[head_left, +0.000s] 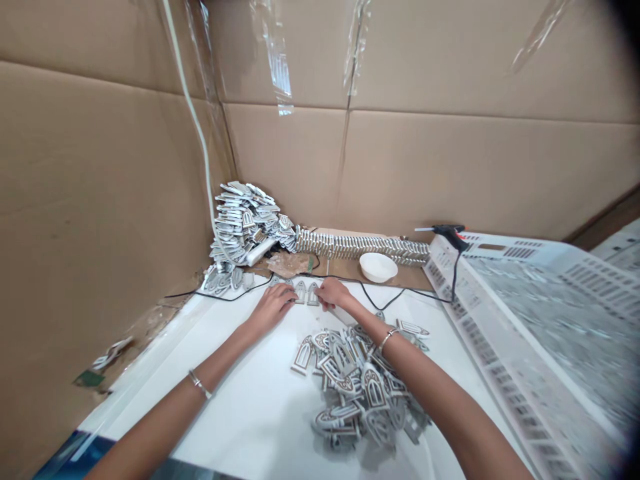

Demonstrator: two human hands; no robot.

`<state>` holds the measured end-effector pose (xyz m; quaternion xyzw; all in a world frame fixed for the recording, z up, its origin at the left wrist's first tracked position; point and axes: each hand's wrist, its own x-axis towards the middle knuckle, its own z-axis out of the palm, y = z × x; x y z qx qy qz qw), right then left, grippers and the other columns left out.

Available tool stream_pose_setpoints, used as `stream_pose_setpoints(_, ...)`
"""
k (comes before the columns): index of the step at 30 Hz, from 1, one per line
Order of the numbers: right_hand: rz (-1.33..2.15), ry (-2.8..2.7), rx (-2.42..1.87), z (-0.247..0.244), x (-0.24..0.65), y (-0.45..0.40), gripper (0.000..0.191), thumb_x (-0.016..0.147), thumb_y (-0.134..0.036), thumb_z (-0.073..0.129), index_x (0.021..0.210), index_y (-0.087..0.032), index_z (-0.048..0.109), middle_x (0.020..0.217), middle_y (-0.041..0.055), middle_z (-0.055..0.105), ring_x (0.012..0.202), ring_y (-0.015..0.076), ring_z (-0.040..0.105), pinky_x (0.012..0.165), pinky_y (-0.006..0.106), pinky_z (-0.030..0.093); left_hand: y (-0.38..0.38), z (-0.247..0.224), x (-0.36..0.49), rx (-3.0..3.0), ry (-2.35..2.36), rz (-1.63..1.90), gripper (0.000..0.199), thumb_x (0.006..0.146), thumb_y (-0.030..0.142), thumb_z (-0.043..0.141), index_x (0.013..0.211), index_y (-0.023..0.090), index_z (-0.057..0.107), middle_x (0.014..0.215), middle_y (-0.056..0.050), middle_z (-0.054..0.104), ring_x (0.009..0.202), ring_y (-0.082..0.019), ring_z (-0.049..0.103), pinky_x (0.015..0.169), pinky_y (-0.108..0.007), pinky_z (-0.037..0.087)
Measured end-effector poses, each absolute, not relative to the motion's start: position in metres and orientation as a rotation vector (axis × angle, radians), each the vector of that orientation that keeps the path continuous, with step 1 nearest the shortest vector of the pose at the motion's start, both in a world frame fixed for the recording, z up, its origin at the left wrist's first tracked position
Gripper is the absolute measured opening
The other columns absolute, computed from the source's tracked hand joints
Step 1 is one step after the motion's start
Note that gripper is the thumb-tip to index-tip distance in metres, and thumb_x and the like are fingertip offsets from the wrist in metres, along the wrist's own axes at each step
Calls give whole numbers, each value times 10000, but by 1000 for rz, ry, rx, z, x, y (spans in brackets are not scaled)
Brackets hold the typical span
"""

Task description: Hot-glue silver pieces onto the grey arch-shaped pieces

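Note:
Two small arch-shaped pieces (307, 293), white with grey edging, lie side by side between my left hand (273, 308) and my right hand (333, 293). The fingertips of both hands are at or on the pieces' outer edges, and whether either hand grips one is hidden. Below my right forearm is a loose heap of similar arched cutouts (363, 387) on a white board (235, 373). Farther back, a large pile of these pieces (245, 223) sits in the corner. A long row of them (360, 245) stands on edge beside it.
A white bowl (378, 267) and a black hot glue gun (447, 233) sit at the back, with a black cable (380, 292) across the board. A white perforated plastic crate (530, 320) lies to the right. Cardboard walls (100, 167) enclose the back and left.

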<state>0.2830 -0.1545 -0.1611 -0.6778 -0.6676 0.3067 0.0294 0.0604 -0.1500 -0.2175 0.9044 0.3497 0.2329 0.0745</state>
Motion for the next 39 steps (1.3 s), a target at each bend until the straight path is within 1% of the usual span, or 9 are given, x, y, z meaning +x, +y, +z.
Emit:
stream_pose_setpoints(6,866,-2161,-2038,-138,295,-164,463,950,-367,389,848,-85,743,795,136,742,608,168,611,612,264,441,-154,-214,59,2701,1074,693,212,950,238,507,1113,210,639,1226,-107,592,1199,-279,499,1016,-474,410)
stream_pose_setpoints(10,969,-2400,-1826,-114,298,-185,318,814,-467,641,911,-185,749,903,50,747,768,163,635,675,227,423,-156,-215,63,2695,1056,724,246,950,282,513,1164,208,608,1251,-112,574,1219,-282,484,1027,-472,396)
stream_pose_setpoints(13,1086,-2677,-1685,-106,293,-200,410,683,-560,739,901,-213,760,941,34,732,811,179,632,676,235,409,-157,-218,67,2697,1040,728,269,952,302,506,1192,214,591,1275,-109,561,1232,-281,476,1039,-477,381)
stream_pose_setpoints(17,1084,-2889,-1523,-112,291,-206,442,702,-460,757,1076,-226,726,966,31,705,791,164,617,665,233,404,-158,-221,67,2706,1039,709,283,954,308,502,1206,205,579,1290,-114,554,1242,-285,465,1048,-483,372)
stream_pose_setpoints(22,1126,-2776,-1333,-121,303,-204,306,714,-321,764,976,-169,720,900,26,668,783,143,586,718,232,430,-157,-223,64,2705,1038,724,285,952,309,504,1208,209,577,1280,-114,559,1234,-281,476,1046,-477,379)
stream_pose_setpoints(27,1233,-2405,-1153,-105,331,-207,240,742,-346,737,859,-158,646,855,25,652,795,132,588,708,224,444,-157,-222,64,2705,1034,757,276,953,297,498,1199,205,580,1264,-115,563,1224,-278,477,1045,-473,381)
stream_pose_setpoints(32,889,-2069,-1744,-99,351,-193,191,864,-345,589,912,-162,612,796,38,704,706,128,643,627,208,449,-158,-221,65,2689,1043,767,275,951,277,497,1197,188,581,1251,-122,566,1220,-278,477,1045,-467,383)
stream_pose_setpoints(35,516,-1960,-2146,-114,348,-182,123,817,-225,607,861,-128,670,750,87,719,746,180,678,646,224,446,-158,-220,65,2691,1041,766,279,950,273,496,1200,181,578,1249,-128,564,1217,-282,476,1043,-473,384)
stream_pose_setpoints(39,492,-1927,-2269,-136,330,-173,157,785,-170,621,871,-73,709,701,144,719,752,216,698,668,237,458,-158,-220,63,2682,1047,775,274,951,272,486,1198,195,576,1241,-122,566,1205,-278,477,1037,-478,392)
